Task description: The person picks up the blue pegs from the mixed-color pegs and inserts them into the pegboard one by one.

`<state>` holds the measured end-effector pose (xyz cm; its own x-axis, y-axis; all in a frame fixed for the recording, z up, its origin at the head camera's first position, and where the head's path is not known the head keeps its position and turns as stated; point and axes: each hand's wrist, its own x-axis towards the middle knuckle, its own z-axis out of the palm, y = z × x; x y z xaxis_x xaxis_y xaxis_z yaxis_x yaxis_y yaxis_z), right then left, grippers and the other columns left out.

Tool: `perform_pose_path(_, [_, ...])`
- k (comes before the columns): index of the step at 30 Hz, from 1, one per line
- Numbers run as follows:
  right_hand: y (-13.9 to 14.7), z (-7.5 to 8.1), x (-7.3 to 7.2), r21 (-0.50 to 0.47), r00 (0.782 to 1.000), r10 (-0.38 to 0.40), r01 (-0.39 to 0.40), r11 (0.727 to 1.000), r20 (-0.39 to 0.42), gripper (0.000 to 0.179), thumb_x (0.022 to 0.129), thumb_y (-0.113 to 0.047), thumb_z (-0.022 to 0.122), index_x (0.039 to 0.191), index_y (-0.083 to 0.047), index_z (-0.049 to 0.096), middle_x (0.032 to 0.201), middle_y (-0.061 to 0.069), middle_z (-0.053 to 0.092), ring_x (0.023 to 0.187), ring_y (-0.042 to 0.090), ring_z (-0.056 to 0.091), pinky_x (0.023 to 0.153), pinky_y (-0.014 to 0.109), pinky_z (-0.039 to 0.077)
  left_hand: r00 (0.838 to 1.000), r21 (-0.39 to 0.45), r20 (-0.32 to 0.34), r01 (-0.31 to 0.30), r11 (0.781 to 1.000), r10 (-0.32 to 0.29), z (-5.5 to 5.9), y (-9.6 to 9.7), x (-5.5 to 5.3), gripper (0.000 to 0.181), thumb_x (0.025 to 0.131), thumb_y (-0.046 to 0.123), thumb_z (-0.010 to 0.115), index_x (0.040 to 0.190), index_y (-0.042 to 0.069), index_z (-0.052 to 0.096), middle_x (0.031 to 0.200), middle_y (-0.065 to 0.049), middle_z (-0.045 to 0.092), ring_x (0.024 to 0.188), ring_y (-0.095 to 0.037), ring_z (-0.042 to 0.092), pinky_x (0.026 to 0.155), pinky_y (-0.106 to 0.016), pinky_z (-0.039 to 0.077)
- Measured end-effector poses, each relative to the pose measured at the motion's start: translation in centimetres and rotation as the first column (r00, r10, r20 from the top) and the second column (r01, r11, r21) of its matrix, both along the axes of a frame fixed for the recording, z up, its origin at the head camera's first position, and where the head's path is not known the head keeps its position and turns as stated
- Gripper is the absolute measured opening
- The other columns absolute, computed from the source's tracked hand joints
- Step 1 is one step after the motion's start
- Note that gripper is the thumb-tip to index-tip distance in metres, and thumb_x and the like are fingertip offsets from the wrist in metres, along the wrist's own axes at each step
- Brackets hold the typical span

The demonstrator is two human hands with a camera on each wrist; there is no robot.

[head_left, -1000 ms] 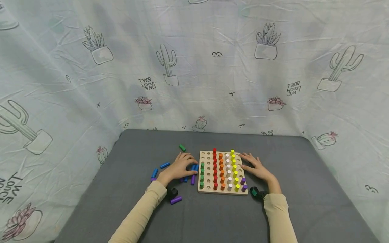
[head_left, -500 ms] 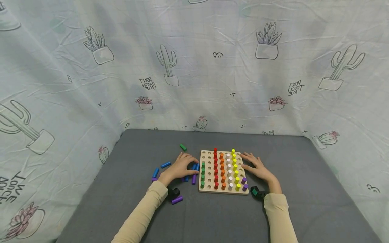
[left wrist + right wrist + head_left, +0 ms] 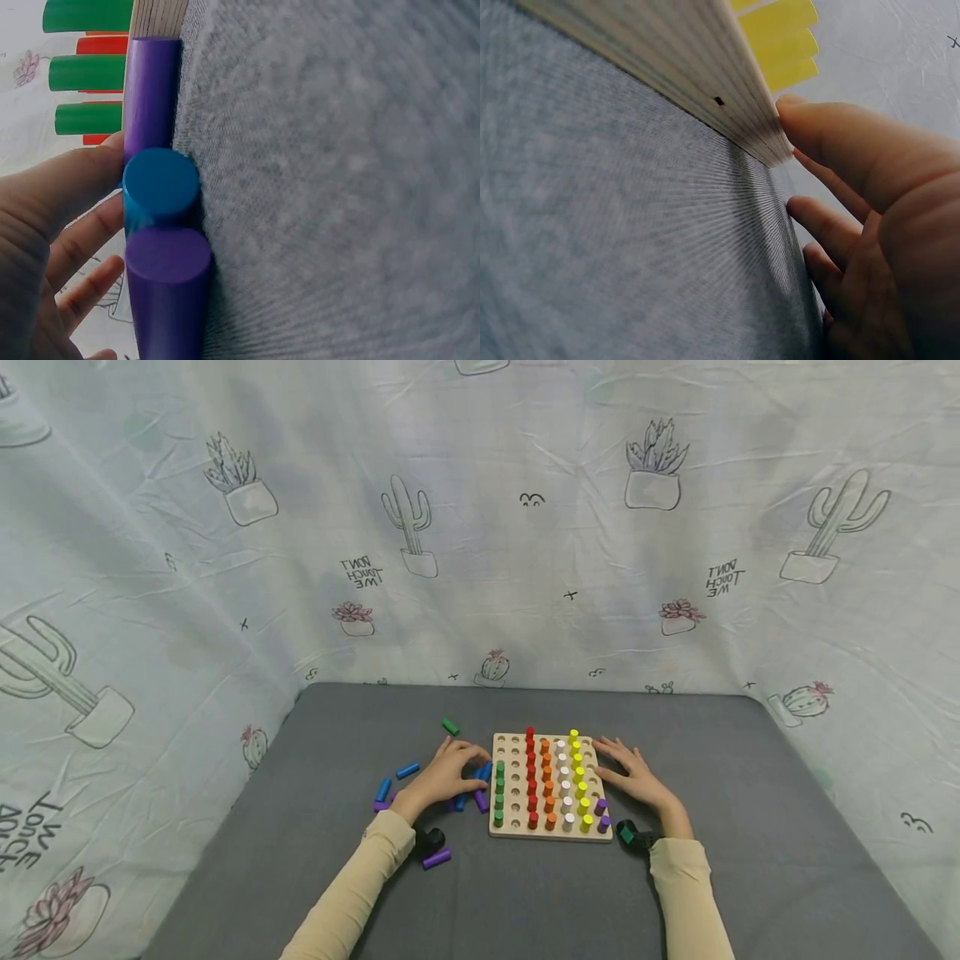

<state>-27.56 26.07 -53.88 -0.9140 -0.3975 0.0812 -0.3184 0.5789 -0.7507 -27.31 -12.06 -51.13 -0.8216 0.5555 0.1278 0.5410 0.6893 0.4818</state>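
Beside the left edge of a wooden peg board [image 3: 515, 801], my left hand [image 3: 442, 774] pinches a blue peg [image 3: 486, 771] between thumb and forefinger; the fingers partly hide it. A purple peg [image 3: 481, 801] lies by the thumb, against the board's side. In the left wrist view the thumb reaches a purple peg [image 3: 154, 90] and a blue peg end [image 3: 162, 184], with another purple peg [image 3: 169, 292] nearer. My right hand [image 3: 637, 775] rests its spread fingers at the board's right edge, and the thumb [image 3: 832, 135] touches that edge in the right wrist view.
Rows of green [image 3: 499, 802], red [image 3: 532, 789], orange, white, yellow [image 3: 582, 790] and two purple pegs [image 3: 602, 816] stand in the board. Loose blue [image 3: 408, 770], purple [image 3: 437, 858] and green pegs [image 3: 450, 726] lie on the grey table [image 3: 540, 902].
The blue peg at my left fingertips has tilted and risen slightly, and the purple peg near the thumb has turned aslant. My right hand stays in place on the board.
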Motion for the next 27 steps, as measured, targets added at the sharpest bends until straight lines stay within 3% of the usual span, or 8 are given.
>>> perform_pose_path(18, [-0.03,0.33,-0.06,-0.004,1.0,-0.012,0.012,1.0,0.008,0.06,0.091,-0.029,0.058,0.143,-0.008,0.035,0.149,0.024,0.023,0.139,0.044,0.003,0.107,0.063,-0.009,1.0,0.051,-0.029,-0.009,0.999,0.01,0.09,0.54,0.08,0.03,0.083,0.025,0.071,0.11,0.018,0.06,0.099,0.005,0.063,0.113,-0.019,0.049,0.113,-0.055,0.006])
perform_pose_path(27, [-0.01,-0.03,0.07,-0.019,1.0,-0.013,0.013,1.0,-0.01,0.06,0.091,-0.028,0.059,0.142,-0.007,0.037,0.149,0.023,0.024,0.139,0.044,0.004,0.107,0.063,-0.008,1.0,0.088,-0.012,-0.021,0.996,0.022,0.64,0.25,0.28,0.027,0.085,0.024,0.069,0.109,0.016,0.059,0.099,0.004,0.063,0.104,-0.018,0.053,0.112,-0.053,0.016])
